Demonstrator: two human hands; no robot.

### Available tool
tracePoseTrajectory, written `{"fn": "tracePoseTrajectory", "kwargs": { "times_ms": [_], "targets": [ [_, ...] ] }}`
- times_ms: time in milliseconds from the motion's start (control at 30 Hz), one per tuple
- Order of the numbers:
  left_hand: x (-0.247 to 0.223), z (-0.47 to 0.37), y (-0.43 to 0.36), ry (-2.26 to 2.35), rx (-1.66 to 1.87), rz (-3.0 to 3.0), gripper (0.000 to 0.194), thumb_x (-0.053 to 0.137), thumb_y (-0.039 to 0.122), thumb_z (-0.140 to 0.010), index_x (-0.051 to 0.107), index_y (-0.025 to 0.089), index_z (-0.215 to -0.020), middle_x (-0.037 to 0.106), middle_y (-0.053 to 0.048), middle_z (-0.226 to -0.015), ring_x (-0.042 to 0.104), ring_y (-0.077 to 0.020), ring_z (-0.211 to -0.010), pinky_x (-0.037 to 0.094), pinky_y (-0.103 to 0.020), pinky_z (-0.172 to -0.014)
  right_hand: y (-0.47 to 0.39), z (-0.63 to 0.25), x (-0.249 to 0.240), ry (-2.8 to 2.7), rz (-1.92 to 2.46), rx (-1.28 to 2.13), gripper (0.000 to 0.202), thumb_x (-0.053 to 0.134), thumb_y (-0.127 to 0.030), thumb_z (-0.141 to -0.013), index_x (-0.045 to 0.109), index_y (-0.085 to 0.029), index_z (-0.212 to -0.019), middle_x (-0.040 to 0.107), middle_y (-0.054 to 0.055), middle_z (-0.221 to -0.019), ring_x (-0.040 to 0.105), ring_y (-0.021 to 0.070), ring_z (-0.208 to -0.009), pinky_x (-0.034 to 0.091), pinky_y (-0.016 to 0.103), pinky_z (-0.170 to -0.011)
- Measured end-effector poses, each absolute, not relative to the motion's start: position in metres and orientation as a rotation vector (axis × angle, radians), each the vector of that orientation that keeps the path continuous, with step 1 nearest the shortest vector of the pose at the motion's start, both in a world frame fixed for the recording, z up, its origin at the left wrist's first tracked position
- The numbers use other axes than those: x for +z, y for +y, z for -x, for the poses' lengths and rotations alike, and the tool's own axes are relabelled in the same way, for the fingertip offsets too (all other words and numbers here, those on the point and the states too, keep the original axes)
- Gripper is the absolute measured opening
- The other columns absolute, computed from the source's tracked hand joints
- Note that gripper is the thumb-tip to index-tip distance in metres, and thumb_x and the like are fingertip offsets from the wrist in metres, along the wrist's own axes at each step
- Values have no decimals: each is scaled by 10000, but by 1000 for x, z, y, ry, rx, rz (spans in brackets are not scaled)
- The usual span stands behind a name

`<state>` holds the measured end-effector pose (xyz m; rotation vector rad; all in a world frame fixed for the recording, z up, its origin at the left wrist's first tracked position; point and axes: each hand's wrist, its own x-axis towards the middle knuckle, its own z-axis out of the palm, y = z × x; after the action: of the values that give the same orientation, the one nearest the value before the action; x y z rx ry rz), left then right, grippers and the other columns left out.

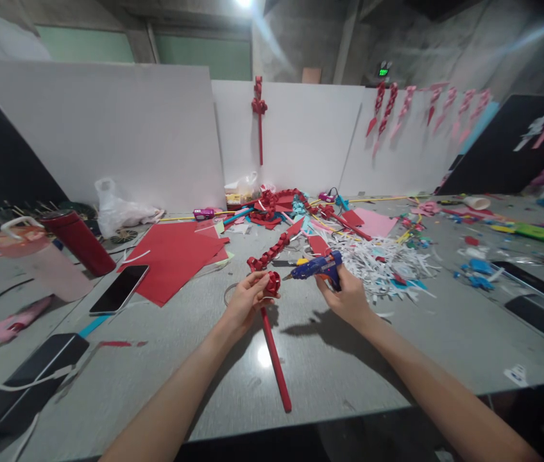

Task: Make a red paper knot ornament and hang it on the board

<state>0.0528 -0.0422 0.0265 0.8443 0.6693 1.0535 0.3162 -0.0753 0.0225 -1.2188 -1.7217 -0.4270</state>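
Pinched in my left hand (247, 298) is a small curled red paper piece (272, 281). My right hand (348, 294) is wrapped round the handle of a blue glue gun (317, 266). Its nozzle points left, close to the red paper piece; I cannot tell whether they touch. Below my left hand a straight red stick (276, 366) runs toward the table's front edge. Just beyond that hand lies a twisted red paper chain (272, 252) with a pointed end. Whether the chain and stick join is hidden by my fingers.
Red paper sheets (170, 253) and a phone (119, 289) lie to the left, near a red bottle (79, 240). White paper shreds (387, 260) are heaped at the right. A white board (301, 135) stands behind, with a red paper ornament (259, 109) hanging on it.
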Motion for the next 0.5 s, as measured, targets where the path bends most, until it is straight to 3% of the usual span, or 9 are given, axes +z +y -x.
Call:
{"fn": "tracePoseTrajectory", "kwargs": {
  "times_ms": [500],
  "targets": [
    [25,-53,-40,677,1079,-853,380,879,413,-836,693,189,-1081,777,-83,-984,766,-180,-726,592,-248,-605,-73,-318,17,-1705,1204,-490,237,671,-384,-982,616,-195,-1114,591,-15,-682,523,158,-540,434,289,-557]
  ]
}}
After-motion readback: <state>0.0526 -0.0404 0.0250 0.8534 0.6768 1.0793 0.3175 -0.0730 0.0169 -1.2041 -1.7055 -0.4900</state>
